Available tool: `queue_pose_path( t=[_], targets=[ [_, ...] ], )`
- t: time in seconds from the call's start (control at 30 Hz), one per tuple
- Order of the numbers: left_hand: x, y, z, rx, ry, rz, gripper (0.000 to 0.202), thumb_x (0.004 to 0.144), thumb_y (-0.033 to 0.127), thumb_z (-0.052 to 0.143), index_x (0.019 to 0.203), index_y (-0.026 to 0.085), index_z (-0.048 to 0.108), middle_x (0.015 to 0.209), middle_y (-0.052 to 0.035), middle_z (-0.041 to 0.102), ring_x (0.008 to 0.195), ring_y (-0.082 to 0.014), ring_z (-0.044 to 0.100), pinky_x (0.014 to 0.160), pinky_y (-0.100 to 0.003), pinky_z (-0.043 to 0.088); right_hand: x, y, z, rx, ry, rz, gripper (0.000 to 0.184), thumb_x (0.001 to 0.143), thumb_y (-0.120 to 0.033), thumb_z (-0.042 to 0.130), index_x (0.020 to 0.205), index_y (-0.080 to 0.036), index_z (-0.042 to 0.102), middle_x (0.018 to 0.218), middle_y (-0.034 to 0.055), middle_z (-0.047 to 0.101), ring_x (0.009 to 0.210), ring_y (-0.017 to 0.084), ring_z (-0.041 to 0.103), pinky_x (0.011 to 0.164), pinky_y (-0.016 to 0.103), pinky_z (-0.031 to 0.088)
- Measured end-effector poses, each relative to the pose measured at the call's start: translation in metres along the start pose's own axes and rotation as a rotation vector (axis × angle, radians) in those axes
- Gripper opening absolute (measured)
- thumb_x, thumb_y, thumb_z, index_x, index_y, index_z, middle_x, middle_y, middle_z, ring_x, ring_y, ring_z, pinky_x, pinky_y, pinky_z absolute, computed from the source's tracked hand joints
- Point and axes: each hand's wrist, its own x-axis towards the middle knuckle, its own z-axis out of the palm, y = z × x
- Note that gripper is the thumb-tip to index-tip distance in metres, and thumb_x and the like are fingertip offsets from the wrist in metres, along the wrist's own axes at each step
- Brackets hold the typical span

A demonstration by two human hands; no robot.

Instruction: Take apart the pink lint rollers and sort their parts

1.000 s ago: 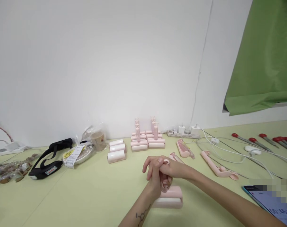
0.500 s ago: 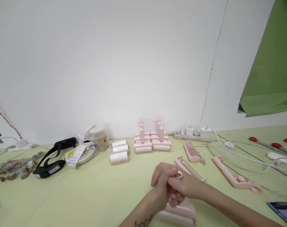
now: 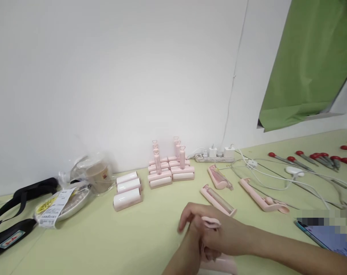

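Note:
A pink lint roller [image 3: 223, 262] stands upright near the front edge of view, its wide head resting low. Wrapped around its handle is my right hand [image 3: 219, 229], closed, with the pink loop end [image 3: 211, 222] poking out above the fingers. My left hand [image 3: 192, 238] is pressed against the right one, its thumb by the loop; its fingers are mostly hidden. Just beyond lie an open pink holder with a clear tube [image 3: 218, 200], another pink piece with a clear part [image 3: 220, 177], and a long pink handle part [image 3: 259, 196].
Several finished-looking pink rollers [image 3: 159, 178] stand at the wall, beside white rolls [image 3: 128, 196]. A bagged cup [image 3: 99, 177] and black strap [image 3: 15, 236] are left. Right are a power strip [image 3: 202, 158], cables, red-tipped tools [image 3: 301, 163] and a phone [image 3: 325, 238].
The view has turned to the right. My clasped hands have shifted their hold, the right hand now lying more over the left, and more of the loop end shows.

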Motion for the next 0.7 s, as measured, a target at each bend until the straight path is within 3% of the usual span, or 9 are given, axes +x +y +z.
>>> queue_pose_path(
  t=[0.07, 0.13, 0.23, 0.3, 0.4, 0.47, 0.5, 0.6, 0.7],
  targets=[
    [0.001, 0.004, 0.006, 0.004, -0.039, 0.031, 0.068, 0.056, 0.082, 0.021, 0.045, 0.018, 0.04, 0.033, 0.004, 0.034, 0.03, -0.0063, 0.028, 0.035, -0.021, 0.019, -0.007, 0.0, -0.006, -0.082, 0.098, -0.067, 0.018, 0.071, -0.019, 0.05, 0.089, -0.021, 0.047, 0.096, 0.0014, 0.053, 0.061, 0.008, 0.054, 0.05, 0.019, 0.044],
    [0.002, 0.016, 0.011, 0.034, -0.12, 0.037, 0.074, 0.06, 0.08, 0.009, 0.047, 0.016, 0.043, 0.034, 0.0022, 0.037, 0.03, -0.008, 0.032, 0.036, -0.023, 0.024, -0.013, -0.002, -0.014, -0.283, 0.172, -0.189, 0.02, 0.066, -0.024, 0.06, 0.081, -0.02, 0.048, 0.095, 0.0015, 0.051, 0.079, 0.014, 0.051, 0.064, 0.023, 0.044],
    [0.003, 0.043, 0.003, 0.277, -0.121, 0.182, 0.073, 0.071, 0.07, 0.011, 0.072, 0.013, 0.055, 0.067, -0.0075, 0.059, 0.065, -0.0188, 0.055, 0.064, -0.032, 0.041, -0.01, -0.006, -0.032, -0.526, 0.236, -0.311, 0.018, 0.073, -0.036, 0.055, 0.078, -0.02, 0.052, 0.084, 0.0019, 0.053, 0.08, 0.016, 0.049, 0.068, 0.026, 0.04],
    [0.0, 0.062, -0.019, 0.582, 0.121, 0.399, 0.057, 0.075, 0.062, 0.029, 0.098, 0.014, 0.05, 0.102, -0.0096, 0.056, 0.101, -0.0228, 0.047, 0.089, -0.035, 0.032, 0.005, -0.005, -0.046, -0.552, 0.308, -0.324, 0.023, 0.078, -0.042, 0.047, 0.082, -0.019, 0.053, 0.083, 0.0028, 0.055, 0.075, 0.016, 0.05, 0.063, 0.025, 0.039],
    [-0.01, 0.083, -0.076, 0.982, 0.822, 0.557, 0.061, 0.066, 0.048, 0.054, 0.113, 0.013, 0.037, 0.119, -0.0135, 0.042, 0.116, -0.0256, 0.033, 0.098, -0.038, 0.022, 0.04, 0.0, -0.07, -0.502, 0.376, -0.286, 0.029, 0.08, -0.045, 0.042, 0.079, -0.018, 0.053, 0.075, 0.0028, 0.058, 0.069, 0.016, 0.054, 0.058, 0.024, 0.038],
    [-0.021, 0.09, -0.117, 1.118, 1.188, 0.414, 0.066, 0.063, 0.04, 0.058, 0.117, 0.013, 0.033, 0.125, -0.0156, 0.035, 0.123, -0.0284, 0.024, 0.1, -0.042, 0.019, 0.066, 0.006, -0.086, -0.493, 0.391, -0.287, 0.028, 0.079, -0.043, 0.044, 0.08, -0.017, 0.052, 0.076, 0.0036, 0.06, 0.068, 0.017, 0.055, 0.058, 0.024, 0.039],
    [-0.026, 0.091, -0.135, 1.157, 1.297, 0.302, 0.071, 0.061, 0.039, 0.059, 0.12, 0.013, 0.029, 0.128, -0.017, 0.032, 0.125, -0.0303, 0.019, 0.099, -0.045, 0.02, 0.079, 0.009, -0.092, -0.491, 0.398, -0.284, 0.026, 0.078, -0.041, 0.046, 0.08, -0.016, 0.052, 0.076, 0.0038, 0.06, 0.066, 0.016, 0.056, 0.057, 0.024, 0.039],
    [-0.037, 0.089, -0.173, 1.142, 1.318, 0.205, 0.084, 0.05, 0.035, 0.067, 0.12, 0.006, 0.03, 0.125, -0.0268, 0.034, 0.12, -0.0391, 0.026, 0.094, -0.05, 0.025, 0.107, 0.02, -0.107, -0.491, 0.431, -0.26, 0.02, 0.076, -0.035, 0.051, 0.077, -0.014, 0.053, 0.073, 0.0042, 0.06, 0.06, 0.015, 0.057, 0.057, 0.024, 0.041],
    [-0.04, 0.083, -0.188, 1.133, 1.235, 0.195, 0.077, 0.045, 0.034, 0.071, 0.111, 0.009, 0.04, 0.114, -0.0249, 0.048, 0.107, -0.04, 0.043, 0.086, -0.049, 0.034, 0.118, 0.027, -0.112, -0.485, 0.509, -0.221, 0.022, 0.074, -0.032, 0.052, 0.084, -0.013, 0.053, 0.074, 0.0053, 0.059, 0.055, 0.015, 0.057, 0.056, 0.027, 0.043]
  ],
)
